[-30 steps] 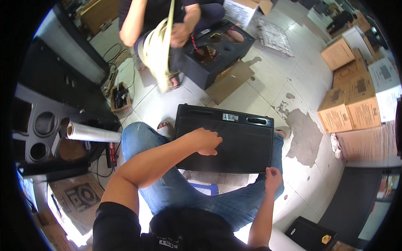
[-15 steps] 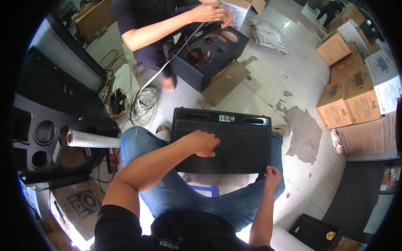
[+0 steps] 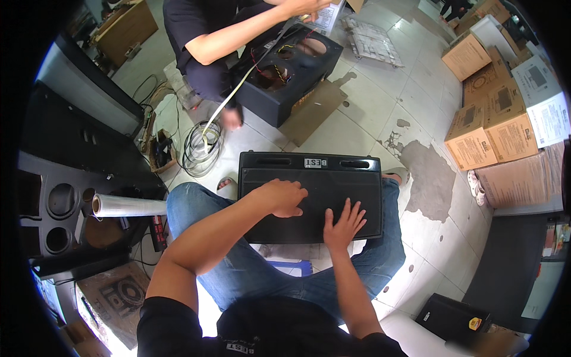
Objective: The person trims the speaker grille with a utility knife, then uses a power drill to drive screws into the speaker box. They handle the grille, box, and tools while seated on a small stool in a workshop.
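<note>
Hands on a black panel, seen from above. The right hand point(image 3: 344, 229) is open, palm down and fingers spread, its fingers laid over the panel's face and closed on nothing. The left hand point(image 3: 284, 199) is loosely curled nearer the panel's middle; its underside is hidden, so whether it pinches anything cannot be told. The black panel point(image 3: 333, 183) lies beneath both hands, broad face up, between the person's legs point(image 3: 389, 268); its far edge, beyond the fingers, bears two long slots and, between them, a small pale label point(image 3: 316, 163).

To the left of the left hand, beyond the knee, is a roll of clear film point(image 3: 131, 206). Ahead and leftward of it lies a coil of cable point(image 3: 201, 152); farther ahead, a co-worker point(image 3: 199, 35) sits by a black cabinet point(image 3: 256, 98) with round openings. Well to the right of the right hand stand stacked cartons point(image 3: 479, 134).

Technique: the step in hand appears to be steadying and working over the face. Flat, even contact from the right hand would probably hold the panel best, with the left hand kept light. Pressure near the near edge might tip it, and fingertips dragged could scuff the surface.
</note>
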The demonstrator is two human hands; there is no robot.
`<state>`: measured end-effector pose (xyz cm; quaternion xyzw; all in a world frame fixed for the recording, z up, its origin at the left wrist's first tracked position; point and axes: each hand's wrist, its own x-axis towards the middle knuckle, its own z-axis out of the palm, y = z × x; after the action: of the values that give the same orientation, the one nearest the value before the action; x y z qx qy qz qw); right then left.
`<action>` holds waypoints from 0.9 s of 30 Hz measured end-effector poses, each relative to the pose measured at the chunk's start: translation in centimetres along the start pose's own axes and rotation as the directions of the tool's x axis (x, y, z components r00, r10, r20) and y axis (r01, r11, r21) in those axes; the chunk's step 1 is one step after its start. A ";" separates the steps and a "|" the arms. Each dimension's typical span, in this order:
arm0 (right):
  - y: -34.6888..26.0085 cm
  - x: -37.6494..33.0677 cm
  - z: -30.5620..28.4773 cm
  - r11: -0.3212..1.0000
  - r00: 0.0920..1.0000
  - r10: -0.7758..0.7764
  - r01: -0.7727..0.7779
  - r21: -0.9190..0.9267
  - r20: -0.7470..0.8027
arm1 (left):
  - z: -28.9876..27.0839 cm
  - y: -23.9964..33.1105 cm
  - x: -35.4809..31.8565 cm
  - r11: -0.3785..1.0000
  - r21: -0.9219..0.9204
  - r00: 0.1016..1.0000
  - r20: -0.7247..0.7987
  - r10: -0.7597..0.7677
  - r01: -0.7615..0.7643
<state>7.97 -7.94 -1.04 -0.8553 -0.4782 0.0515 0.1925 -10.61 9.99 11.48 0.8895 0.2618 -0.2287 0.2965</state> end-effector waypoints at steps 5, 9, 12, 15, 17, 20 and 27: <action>-1.0 0.6 0.1 0.986 1.000 -0.019 0.022 -0.167 0.019 | 0.1 -0.1 -0.2 1.000 0.022 1.000 -0.019 -0.005 0.006; -0.2 2.6 0.1 0.980 0.996 -0.074 0.065 -0.191 -0.042 | 0.1 0.1 0.0 0.999 0.019 0.998 -0.041 0.038 -0.037; 1.2 4.9 0.6 0.972 0.986 -0.148 0.132 -0.195 -0.074 | 0.1 -0.5 -0.3 0.999 -0.013 0.996 -0.072 0.046 -0.047; 2.3 7.1 0.4 0.969 0.983 -0.181 0.174 -0.178 -0.024 | -0.1 -1.0 -0.2 1.000 -0.018 0.997 -0.072 0.009 -0.011; 2.9 8.2 0.4 0.965 0.978 -0.207 0.203 -0.164 -0.010 | -0.3 -1.5 -0.5 1.000 -0.019 0.997 -0.073 -0.020 0.018; 3.3 9.2 0.4 0.958 0.974 -0.225 0.221 -0.181 0.000 | -0.2 -2.0 -1.3 0.999 -0.036 0.995 -0.097 -0.010 0.006; 3.2 9.5 0.2 0.968 0.981 -0.196 0.194 -0.156 0.005 | -0.4 0.1 -3.1 0.998 -0.020 0.994 -0.098 0.053 -0.056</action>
<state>15.61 -1.42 -1.56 -0.8168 -0.5616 -0.0095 0.1317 -12.81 9.23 13.56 0.9030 0.2542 -0.1739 0.2997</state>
